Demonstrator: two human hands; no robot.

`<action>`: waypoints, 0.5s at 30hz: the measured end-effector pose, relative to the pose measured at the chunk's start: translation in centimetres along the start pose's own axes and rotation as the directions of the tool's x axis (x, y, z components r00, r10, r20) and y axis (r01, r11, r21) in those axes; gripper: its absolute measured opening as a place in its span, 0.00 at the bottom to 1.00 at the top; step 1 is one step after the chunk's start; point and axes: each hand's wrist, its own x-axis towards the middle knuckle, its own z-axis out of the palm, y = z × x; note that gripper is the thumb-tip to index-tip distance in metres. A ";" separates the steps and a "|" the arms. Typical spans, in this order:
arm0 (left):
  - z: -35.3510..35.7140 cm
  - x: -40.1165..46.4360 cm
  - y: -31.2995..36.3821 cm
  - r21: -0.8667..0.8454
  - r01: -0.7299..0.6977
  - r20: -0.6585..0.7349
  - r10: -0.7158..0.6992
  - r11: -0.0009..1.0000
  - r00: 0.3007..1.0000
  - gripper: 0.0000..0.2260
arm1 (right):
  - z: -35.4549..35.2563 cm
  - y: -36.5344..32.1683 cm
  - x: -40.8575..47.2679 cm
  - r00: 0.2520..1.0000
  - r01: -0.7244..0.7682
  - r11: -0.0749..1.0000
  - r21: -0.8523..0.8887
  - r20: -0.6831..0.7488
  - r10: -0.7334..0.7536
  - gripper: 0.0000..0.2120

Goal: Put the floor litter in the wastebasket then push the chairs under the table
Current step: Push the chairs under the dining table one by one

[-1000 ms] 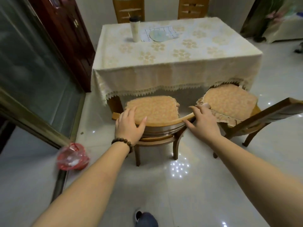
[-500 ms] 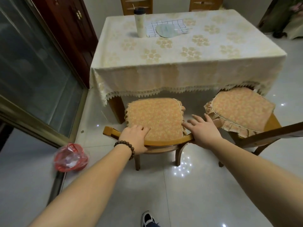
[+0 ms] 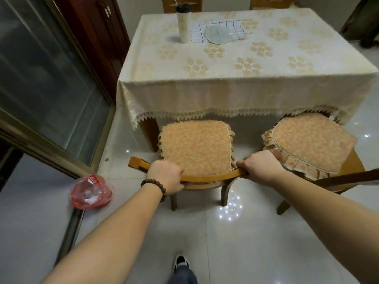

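A wooden chair with an orange cushion (image 3: 195,148) stands in front of the table (image 3: 215,87), its seat front just under the lace edge of the tablecloth. My left hand (image 3: 167,176) grips the curved backrest on the left. My right hand (image 3: 259,168) grips the same backrest on the right end. A second cushioned chair (image 3: 311,142) stands to the right, turned at an angle, its seat partly under the cloth. The wastebasket with a red bag liner (image 3: 90,191) sits on the floor at the left, with pale scraps inside.
A glass sliding door with a metal frame (image 3: 51,111) runs along the left. A dark wooden cabinet (image 3: 96,37) stands behind it. On the table are a tall cup (image 3: 184,22), a checked cloth and a plate. Two more chairs sit at the far side. My shoe (image 3: 180,263) is below.
Both hands went from resting on the backrest to closing around it. The view has moved closer and higher over the chair and table.
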 end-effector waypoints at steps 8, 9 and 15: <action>-0.4 5.8 -4.7 0.019 -0.048 -0.023 0.048 0.999 0.999 0.20 | -1.3 2.1 6.2 1.000 -0.015 1.000 -0.021 -0.003 0.014 0.08; -0.5 6.8 -5.7 0.025 -0.051 -0.029 0.052 0.998 0.998 0.20 | -1.5 2.6 7.6 1.000 -0.015 0.999 -0.030 -0.008 0.014 0.08; -1.1 13.6 -12.0 0.011 -0.039 -0.029 0.039 0.999 0.999 0.18 | -3.9 6.0 16.9 1.000 -0.010 0.999 -0.038 0.017 0.011 0.08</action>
